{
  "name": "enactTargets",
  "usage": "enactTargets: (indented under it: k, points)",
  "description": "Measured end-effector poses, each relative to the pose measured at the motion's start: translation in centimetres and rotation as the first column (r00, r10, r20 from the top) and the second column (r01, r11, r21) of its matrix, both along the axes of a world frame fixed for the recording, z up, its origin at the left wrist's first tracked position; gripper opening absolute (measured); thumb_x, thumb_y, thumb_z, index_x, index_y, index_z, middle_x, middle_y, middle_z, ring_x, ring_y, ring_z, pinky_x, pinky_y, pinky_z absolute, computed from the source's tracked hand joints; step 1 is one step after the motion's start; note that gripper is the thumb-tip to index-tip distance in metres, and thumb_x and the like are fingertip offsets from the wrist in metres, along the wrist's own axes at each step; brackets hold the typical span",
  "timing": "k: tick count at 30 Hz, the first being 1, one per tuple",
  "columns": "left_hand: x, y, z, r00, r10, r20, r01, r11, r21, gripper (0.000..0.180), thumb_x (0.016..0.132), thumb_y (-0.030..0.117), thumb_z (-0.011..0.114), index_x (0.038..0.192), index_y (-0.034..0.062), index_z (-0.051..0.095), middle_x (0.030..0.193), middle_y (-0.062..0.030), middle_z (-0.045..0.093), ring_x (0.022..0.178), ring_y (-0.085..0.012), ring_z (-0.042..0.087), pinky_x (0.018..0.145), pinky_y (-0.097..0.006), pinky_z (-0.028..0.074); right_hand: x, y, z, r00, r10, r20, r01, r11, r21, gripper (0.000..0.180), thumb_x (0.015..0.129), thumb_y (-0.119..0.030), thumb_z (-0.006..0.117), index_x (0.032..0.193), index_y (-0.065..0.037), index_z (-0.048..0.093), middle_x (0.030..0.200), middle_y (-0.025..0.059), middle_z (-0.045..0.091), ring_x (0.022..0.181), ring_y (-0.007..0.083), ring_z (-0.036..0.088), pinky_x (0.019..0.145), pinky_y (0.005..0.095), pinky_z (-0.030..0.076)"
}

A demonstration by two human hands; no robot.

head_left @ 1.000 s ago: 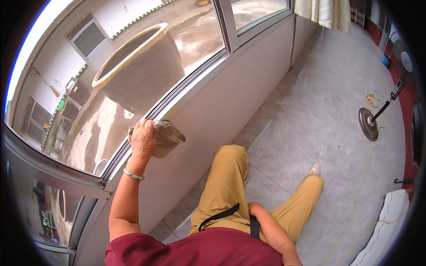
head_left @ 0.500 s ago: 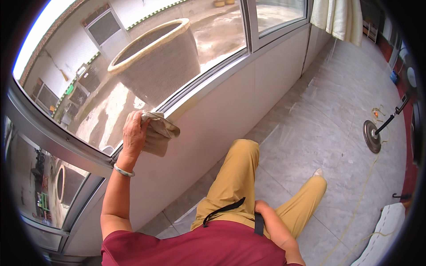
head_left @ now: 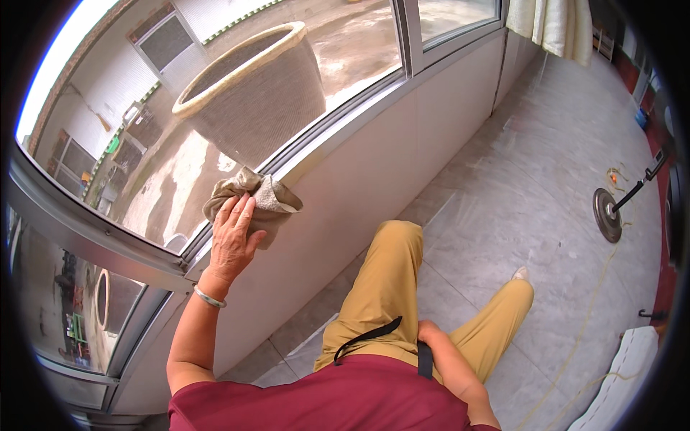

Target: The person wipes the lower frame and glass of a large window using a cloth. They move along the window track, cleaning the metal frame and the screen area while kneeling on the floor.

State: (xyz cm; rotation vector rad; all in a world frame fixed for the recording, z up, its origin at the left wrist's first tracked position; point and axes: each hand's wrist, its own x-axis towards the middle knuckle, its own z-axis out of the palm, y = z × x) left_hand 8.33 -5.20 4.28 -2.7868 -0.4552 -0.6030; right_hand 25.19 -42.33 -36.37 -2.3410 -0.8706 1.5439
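My left hand lies palm-down on a crumpled beige cloth and presses it against the lower rail of the window frame, with fingers stretched over the cloth. A silver bangle sits on that wrist. My right hand rests against my hip at the waistband of my mustard trousers; my body mostly hides it, so its fingers cannot be made out.
Outside the glass stands a big woven basket-like pot. A white wall panel runs below the window. On the grey tiled floor a round fan base with a cord stands at right. A white curtain hangs at top right.
My left hand keeps the cloth on the window rail and has slid only slightly along it. My head has turned, so the window and the pot now sit lower and nearer the centre.
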Motion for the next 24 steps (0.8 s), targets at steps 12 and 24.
enactTargets:
  k: [12, 24]
  points:
    - [4.2, 3.3, 0.6, 0.956, -0.108, -0.271, 0.086, 0.992, -0.091, 0.073, 0.074, 0.002, 0.067, 0.137, -0.0087, 0.033, 0.121, -0.0218, 0.049, 0.112, -0.0381, 0.047, 0.099, -0.044, 0.039, -0.1, 0.8, -1.2, 0.994, -0.049, -0.099, 0.044, 0.998, -0.051, 0.059, 0.077, -0.056, 0.060, 0.108, -0.007, 0.068, 0.109, 0.0219, 0.066, 0.098, 0.0336, 0.064, 0.082, 0.0382, 0.049]
    - [22.4, 3.1, -2.2, 0.995, -0.085, -0.043, 0.092, 0.979, 0.181, 0.047, 0.079, 0.024, 0.069, 0.114, 0.0004, 0.049, 0.101, -0.0137, 0.054, 0.096, -0.0302, 0.054, 0.081, -0.040, 0.045, -0.3, 1.0, -1.6, 0.991, -0.057, -0.118, 0.061, 0.998, 0.030, 0.042, 0.081, -0.041, 0.057, 0.099, -0.004, 0.069, 0.100, 0.0215, 0.068, 0.090, 0.0355, 0.066, 0.076, 0.0411, 0.050]
